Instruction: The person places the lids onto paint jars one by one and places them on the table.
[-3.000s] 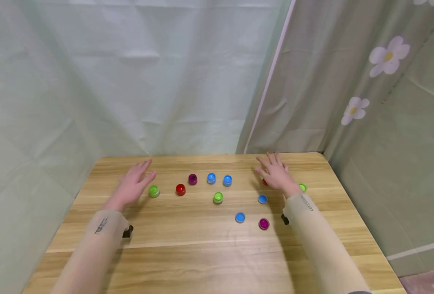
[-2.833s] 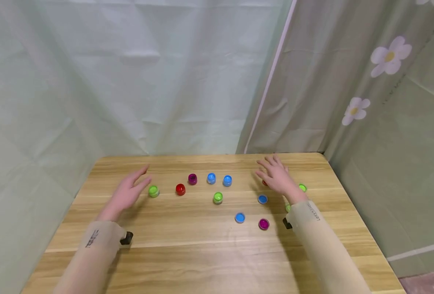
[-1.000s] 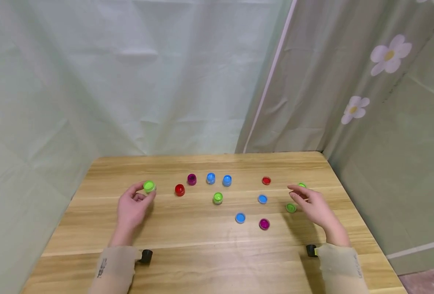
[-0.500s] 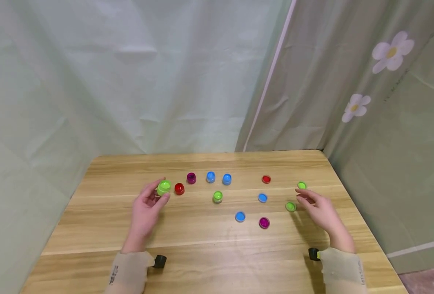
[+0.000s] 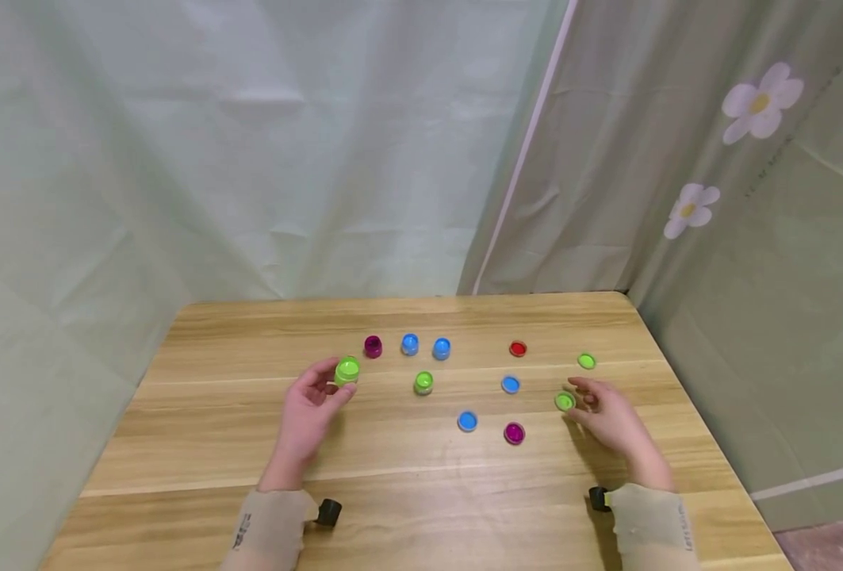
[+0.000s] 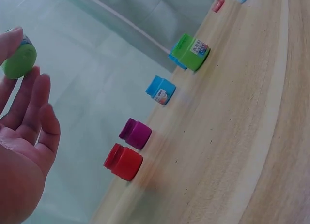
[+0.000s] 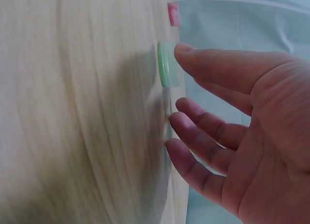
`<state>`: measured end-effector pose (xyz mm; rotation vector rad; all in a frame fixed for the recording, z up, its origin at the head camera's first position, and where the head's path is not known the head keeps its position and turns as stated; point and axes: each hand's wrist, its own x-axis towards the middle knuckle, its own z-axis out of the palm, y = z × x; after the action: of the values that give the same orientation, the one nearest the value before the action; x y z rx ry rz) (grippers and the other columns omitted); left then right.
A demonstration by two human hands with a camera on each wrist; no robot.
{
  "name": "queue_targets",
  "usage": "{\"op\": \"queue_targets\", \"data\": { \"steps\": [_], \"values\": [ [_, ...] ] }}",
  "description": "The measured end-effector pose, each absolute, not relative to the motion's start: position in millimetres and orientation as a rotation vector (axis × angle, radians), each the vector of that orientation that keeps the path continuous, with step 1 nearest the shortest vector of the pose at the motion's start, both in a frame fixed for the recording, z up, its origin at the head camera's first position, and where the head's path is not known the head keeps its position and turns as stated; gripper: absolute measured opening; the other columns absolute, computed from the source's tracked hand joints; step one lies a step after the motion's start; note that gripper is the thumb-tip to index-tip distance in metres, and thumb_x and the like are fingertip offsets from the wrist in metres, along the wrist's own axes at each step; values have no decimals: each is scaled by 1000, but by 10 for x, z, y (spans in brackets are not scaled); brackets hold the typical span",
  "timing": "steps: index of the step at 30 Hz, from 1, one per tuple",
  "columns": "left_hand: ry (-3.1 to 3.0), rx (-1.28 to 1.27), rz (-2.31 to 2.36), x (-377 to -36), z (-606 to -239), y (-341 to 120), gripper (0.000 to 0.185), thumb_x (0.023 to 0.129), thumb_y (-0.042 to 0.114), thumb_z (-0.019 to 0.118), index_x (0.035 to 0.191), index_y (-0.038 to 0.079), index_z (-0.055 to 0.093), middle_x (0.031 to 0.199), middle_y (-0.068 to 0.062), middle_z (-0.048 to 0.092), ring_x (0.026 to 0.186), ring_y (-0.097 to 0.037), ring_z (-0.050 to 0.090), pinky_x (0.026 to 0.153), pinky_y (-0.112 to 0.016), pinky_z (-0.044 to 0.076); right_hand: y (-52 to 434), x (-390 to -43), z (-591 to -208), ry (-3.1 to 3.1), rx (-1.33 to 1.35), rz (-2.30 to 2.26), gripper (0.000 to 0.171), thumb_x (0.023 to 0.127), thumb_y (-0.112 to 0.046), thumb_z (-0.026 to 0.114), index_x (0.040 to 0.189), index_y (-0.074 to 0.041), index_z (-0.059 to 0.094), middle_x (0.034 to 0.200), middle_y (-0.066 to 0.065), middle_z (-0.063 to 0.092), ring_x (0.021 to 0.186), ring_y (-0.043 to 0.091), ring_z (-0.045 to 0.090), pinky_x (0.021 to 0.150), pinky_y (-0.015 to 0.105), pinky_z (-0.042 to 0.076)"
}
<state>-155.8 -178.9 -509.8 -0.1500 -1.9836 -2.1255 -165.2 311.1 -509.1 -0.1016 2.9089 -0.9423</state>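
Holding a green jar (image 5: 347, 370) off the counter (image 5: 407, 492) at its fingertips, the left hand (image 5: 308, 412) has thumb and forefinger pinched round it, the other fingers loosely spread; the left wrist view shows the same jar (image 6: 19, 61) raised above the palm. Just right of it on the counter stand a purple jar (image 5: 373, 346), two blue jars (image 5: 410, 344) side by side, and nearer the person a second green jar (image 5: 423, 383). A red jar (image 6: 123, 161) shows only in the left wrist view, beside the purple one. Further right lie loose lids: blue lids (image 5: 467, 421), a purple lid (image 5: 514, 433), a red lid (image 5: 517, 348). The right hand (image 5: 610, 420) reaches low with fingers relaxed and parted, thumb tip touching a green lid (image 5: 565, 401) lying flat; it grips nothing. Another green lid (image 5: 587, 362) lies beyond, near the right edge.
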Motion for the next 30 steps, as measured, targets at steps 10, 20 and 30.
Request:
{"op": "queue_targets", "data": {
  "steps": [10,20,30],
  "values": [
    [-2059,-158,-2111,-1541,-5070,-1764,43,95,-5,77,136,-7,63,122,6,72,105,-13,65,90,-24,54,3028,-1679,-5113,2933,-111,-898,53,95,-15,81,142,1,64,134,29,61,115,44,61,96,63,51],
    [-2094,-155,-2109,-1522,-5035,-1719,41,97,-1,77,137,-3,65,122,3,72,102,-15,63,88,-23,54,3019,-1707,-5121,2946,-43,-883,39,100,-21,77,130,1,67,121,20,67,107,35,63,94,57,53],
    [-2080,-216,-2103,-1591,-4923,-1497,42,94,0,81,134,1,70,119,-4,71,97,-19,60,85,-25,52,2403,-1745,-4514,3001,-155,-1474,35,109,-26,64,141,-12,67,115,12,67,106,24,61,82,32,52]
  ]
}}
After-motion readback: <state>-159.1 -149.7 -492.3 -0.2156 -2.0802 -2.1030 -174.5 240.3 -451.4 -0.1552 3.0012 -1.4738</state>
